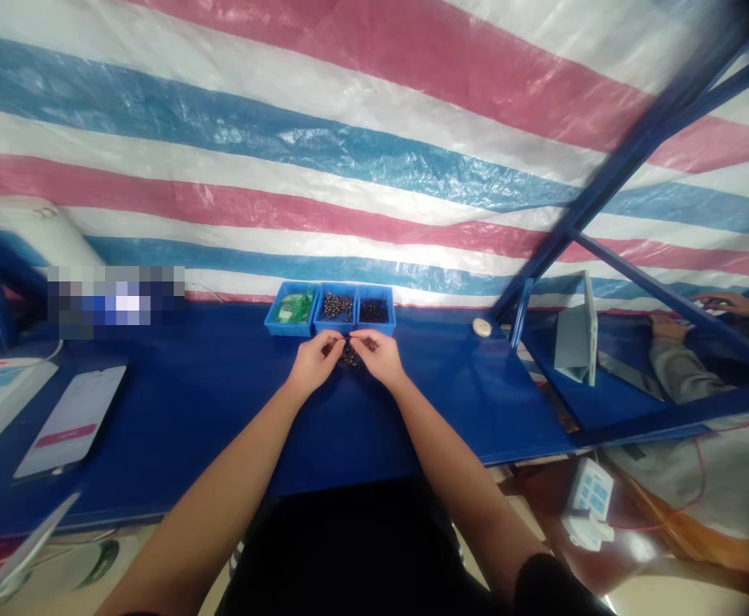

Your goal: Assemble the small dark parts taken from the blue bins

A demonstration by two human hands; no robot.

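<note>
My left hand and my right hand meet fingertip to fingertip over a blue tabletop. Both are closed in a pinch; whatever small piece sits between the fingertips is too tiny to name. Just below the fingers lies a loose pile of small dark and brassy parts. Right behind my hands stand three blue bins side by side. The left bin has green plastic bags inside, the middle bin small brass-and-black parts, and the right bin small black parts.
A phone and a white power strip lie at the left. A round cream-coloured object sits toward the right, near a blue frame post. Beyond it are a propped tablet and another person's sleeved arm.
</note>
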